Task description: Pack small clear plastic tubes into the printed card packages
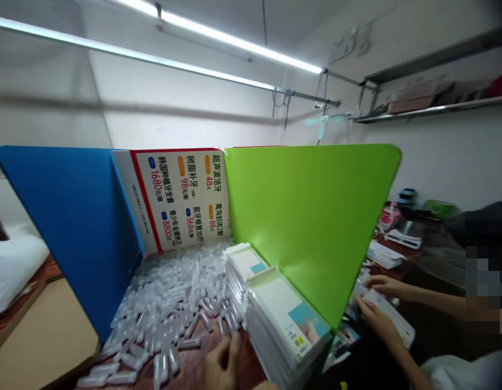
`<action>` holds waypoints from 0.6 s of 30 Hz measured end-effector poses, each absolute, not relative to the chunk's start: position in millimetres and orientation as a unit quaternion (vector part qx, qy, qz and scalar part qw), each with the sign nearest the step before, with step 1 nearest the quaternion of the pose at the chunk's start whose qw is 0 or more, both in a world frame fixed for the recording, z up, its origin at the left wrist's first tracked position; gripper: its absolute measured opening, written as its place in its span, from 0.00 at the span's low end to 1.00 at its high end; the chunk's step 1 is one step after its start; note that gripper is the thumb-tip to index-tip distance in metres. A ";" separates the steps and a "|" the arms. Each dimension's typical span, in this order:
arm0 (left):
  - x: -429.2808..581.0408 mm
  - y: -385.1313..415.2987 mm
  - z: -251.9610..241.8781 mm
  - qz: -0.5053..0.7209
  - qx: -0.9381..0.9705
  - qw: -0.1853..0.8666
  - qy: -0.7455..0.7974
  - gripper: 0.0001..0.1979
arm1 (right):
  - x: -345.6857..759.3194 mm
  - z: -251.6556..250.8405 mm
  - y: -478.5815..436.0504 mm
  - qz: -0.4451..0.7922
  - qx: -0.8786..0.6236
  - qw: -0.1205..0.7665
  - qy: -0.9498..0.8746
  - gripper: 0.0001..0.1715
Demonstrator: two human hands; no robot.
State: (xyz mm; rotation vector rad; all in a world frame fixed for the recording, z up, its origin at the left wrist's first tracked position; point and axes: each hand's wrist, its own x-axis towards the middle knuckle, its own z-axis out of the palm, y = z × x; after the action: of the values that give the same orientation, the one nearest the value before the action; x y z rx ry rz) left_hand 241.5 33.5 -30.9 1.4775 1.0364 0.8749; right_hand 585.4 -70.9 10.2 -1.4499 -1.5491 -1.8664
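My right hand (223,362) shows at the bottom edge, its forearm coming in from the lower right. The fingers are curled together on the brown table, at the near edge of a heap of small clear plastic tubes (169,309). Whether they pinch a tube I cannot make out. Just right of the hand stand stacks of white packaging cards (275,314), leaning along the green panel. My left hand is out of view.
A blue panel (80,227), a printed price poster (181,197) and a green panel (311,227) wall in the work area. Beyond the green panel a co-worker's hands (378,303) hold a white packet. A scale (405,235) and clutter lie further right.
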 end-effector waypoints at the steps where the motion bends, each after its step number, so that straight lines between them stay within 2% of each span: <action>1: 261.4 31.9 -16.7 0.367 0.648 0.521 0.416 0.34 | 600.7 13.4 -74.9 -0.747 -0.462 0.081 -0.470 0.10; 3: 294.0 30.9 5.8 0.355 0.683 0.505 0.391 0.30 | 626.1 12.5 -78.5 -0.907 -0.286 -0.183 -0.250 0.19; 4: 305.8 32.1 12.7 0.353 0.682 0.515 0.380 0.28 | 636.1 8.3 -79.1 -0.920 -0.147 -0.346 -0.107 0.21; 5: 314.5 34.4 16.6 0.355 0.672 0.535 0.370 0.28 | 644.4 1.9 -79.5 -0.868 0.018 -0.495 0.034 0.21; 6: 320.5 37.6 17.7 0.359 0.655 0.559 0.359 0.29 | 651.0 -6.2 -80.2 -0.757 0.184 -0.608 0.153 0.20; 7: 324.1 41.1 16.8 0.363 0.638 0.584 0.348 0.31 | 656.3 -15.5 -81.6 -0.618 0.328 -0.671 0.245 0.20; 9: 325.6 47.3 12.8 0.361 0.615 0.619 0.329 0.34 | 663.8 -34.5 -86.9 -0.372 0.495 -0.703 0.348 0.17; 11: 322.1 49.9 11.0 0.349 0.612 0.632 0.324 0.34 | 668.8 -50.1 -94.3 -0.253 0.538 -0.699 0.397 0.14; 14: 314.1 47.8 17.2 0.329 0.619 0.633 0.330 0.32 | 674.2 -60.5 -104.6 -0.193 0.547 -0.687 0.438 0.11; 18: 311.3 45.7 33.2 0.311 0.670 0.582 0.340 0.32 | 676.4 -56.5 -113.0 -0.162 0.562 -0.660 0.472 0.08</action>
State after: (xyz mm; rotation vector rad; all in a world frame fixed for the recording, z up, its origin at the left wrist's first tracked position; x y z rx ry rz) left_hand 311.3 45.7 33.2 1.5641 0.7937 0.7262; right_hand 676.4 -113.0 -56.5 -1.2725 -1.0674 0.3675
